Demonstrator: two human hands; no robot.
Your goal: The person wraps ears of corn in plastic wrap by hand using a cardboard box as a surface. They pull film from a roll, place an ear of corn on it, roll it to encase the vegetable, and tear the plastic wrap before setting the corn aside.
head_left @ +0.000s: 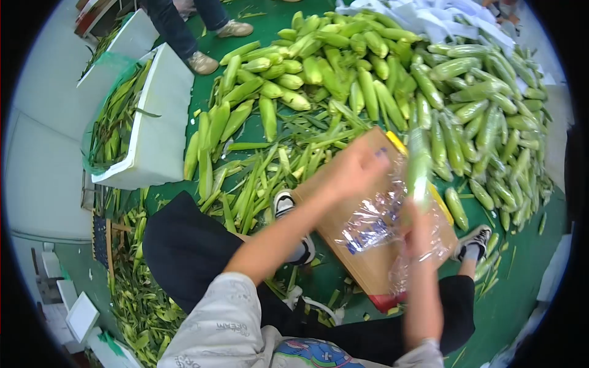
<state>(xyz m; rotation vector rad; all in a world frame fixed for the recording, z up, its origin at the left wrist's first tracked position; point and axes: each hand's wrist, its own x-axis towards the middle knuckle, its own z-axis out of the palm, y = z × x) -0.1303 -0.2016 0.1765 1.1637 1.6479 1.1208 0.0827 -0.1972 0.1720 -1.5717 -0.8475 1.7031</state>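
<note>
A green-husked ear of corn [418, 162], wrapped in clear film or a bag, stands nearly upright from my right hand [418, 228]. That hand is closed round its lower end, above a cardboard box [362, 260] between my legs. Crinkled clear plastic [374, 224] lies over the box top and around my right hand. My left hand [362, 168] hovers over the upper left of the box, left of the corn. Motion smears its fingers.
Unwrapped corn [331, 73] is heaped ahead. Plastic-wrapped corn [485, 116] is piled at the right. A white foam box [162, 122] holding husks stands at the left, near another person's shoes [202, 62]. Loose husks [245, 184] litter the green floor.
</note>
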